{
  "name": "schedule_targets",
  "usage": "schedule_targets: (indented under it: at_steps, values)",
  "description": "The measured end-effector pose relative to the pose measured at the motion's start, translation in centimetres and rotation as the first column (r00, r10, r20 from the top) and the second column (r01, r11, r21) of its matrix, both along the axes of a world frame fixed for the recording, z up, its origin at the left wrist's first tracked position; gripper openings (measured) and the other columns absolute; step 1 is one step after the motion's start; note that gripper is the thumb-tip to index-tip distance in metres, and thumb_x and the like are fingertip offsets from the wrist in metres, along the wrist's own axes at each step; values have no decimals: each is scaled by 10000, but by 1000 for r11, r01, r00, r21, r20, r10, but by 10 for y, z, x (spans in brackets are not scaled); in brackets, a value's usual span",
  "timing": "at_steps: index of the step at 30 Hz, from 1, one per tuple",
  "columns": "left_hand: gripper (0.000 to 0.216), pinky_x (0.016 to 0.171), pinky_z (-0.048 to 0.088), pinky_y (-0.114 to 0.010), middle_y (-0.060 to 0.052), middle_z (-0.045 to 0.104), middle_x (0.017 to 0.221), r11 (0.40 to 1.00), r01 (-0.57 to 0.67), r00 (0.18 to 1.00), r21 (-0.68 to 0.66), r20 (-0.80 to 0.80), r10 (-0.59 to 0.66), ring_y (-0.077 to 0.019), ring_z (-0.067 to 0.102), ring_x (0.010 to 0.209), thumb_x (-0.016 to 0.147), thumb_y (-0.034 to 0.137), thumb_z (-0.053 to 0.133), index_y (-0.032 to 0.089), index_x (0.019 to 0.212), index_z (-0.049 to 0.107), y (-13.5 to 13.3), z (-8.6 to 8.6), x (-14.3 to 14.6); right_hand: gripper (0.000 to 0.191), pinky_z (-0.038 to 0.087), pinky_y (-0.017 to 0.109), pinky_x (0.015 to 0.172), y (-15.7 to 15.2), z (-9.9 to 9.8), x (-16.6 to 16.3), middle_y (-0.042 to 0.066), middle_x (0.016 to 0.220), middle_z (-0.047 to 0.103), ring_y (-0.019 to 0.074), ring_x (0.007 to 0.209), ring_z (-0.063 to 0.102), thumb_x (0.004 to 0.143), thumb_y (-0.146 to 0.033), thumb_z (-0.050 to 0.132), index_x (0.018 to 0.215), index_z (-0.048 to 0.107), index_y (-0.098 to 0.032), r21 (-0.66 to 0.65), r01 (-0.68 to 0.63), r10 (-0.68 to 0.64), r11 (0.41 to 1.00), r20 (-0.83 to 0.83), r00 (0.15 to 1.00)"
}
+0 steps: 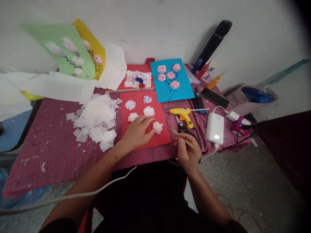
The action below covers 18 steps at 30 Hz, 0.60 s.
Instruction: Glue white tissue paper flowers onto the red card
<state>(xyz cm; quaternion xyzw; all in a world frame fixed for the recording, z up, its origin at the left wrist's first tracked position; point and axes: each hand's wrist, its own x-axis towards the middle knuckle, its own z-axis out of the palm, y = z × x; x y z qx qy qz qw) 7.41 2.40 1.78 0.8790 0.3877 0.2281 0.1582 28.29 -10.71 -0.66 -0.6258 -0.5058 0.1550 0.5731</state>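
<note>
Left hand (137, 132) open, fingers spread on the red card (138, 105), fingertips just beside a white tissue puff (157, 127) at the card's lower right. Four more tissue puffs (149, 111) sit higher on the card. Right hand (187, 153) clenched, pinching a thin wooden stick (185, 140), tip angled up-left, near the card's right edge. Yellow glue gun (182, 116) lies just above right hand, black-handled scissors (182, 127) just beside it. Wrists cross the near edge of the desk (48, 145), which has a red checked cloth. Pile of tissue squares (96, 119) lies left of the card. White power bank (215, 127) lies right of right hand, near the desk's right edge; concrete floor (243, 181) beyond.
</note>
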Motion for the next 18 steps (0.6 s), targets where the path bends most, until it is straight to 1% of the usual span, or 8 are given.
schedule_targets:
  at_steps: [1,3,6,8,11,13,16,18]
  values:
    - [505,1077,494,-466,-132,633,1338,1000,7,1000,-18,-16,-7,-293,603,1227,956,449,641,209,1394,567,-1,0,3,144,562,326,645,2,0,0,9,782,695,167,655,669,986,-245,615,1102,697,-226,-2,-7,7,1000,36,999]
    - [695,1129,455,-485,-146,588,1431,998,35,998,-45,-59,-38,-317,566,1302,901,501,709,204,1484,476,-1,0,10,155,580,350,686,3,-1,0,17,804,707,178,681,686,978,-230,619,1110,702,-230,2,-22,22,1000,91,996]
    - [836,1136,444,-491,-166,573,1456,997,50,992,-53,-110,-56,-337,549,1331,860,497,756,181,1544,394,-1,-3,20,177,594,380,740,3,-5,-1,40,877,726,203,767,719,976,-207,609,1132,688,-228,24,-52,49,998,125,991]
    - [826,1131,443,-493,-172,591,1435,998,45,991,-52,-124,-51,-337,554,1326,870,461,752,165,1548,383,0,-5,25,180,595,385,744,2,-8,-2,48,902,727,211,798,725,973,-195,603,1133,679,-225,53,-67,58,996,156,986]
    - [703,1134,439,-483,-157,621,1409,997,61,991,-47,-120,-66,-315,569,1316,911,366,710,165,1518,417,2,-10,27,168,593,383,731,1,-11,-4,49,895,722,213,800,723,967,-186,597,1114,672,-219,93,-73,52,993,212,976]
    - [617,1121,449,-475,-145,637,1394,997,73,991,-39,-108,-77,-303,582,1302,932,334,684,175,1483,458,3,-13,26,169,591,380,719,1,-13,-4,47,887,720,212,792,722,967,-185,592,1113,670,-218,93,-73,52,993,215,975]
    - [563,1102,460,-478,-135,649,1375,996,83,992,-34,-87,-86,-298,593,1287,954,364,661,196,1461,484,3,-15,22,184,586,376,712,1,-14,-3,47,898,721,211,790,721,964,-180,594,1125,672,-223,86,-67,49,994,192,980]
    - [613,1116,446,-484,-134,635,1395,995,94,992,-33,-82,-97,-301,581,1299,940,405,681,208,1480,467,2,-16,20,196,581,373,713,2,-14,-3,45,906,724,208,788,718,958,-170,598,1130,676,-226,96,-63,45,993,183,982]
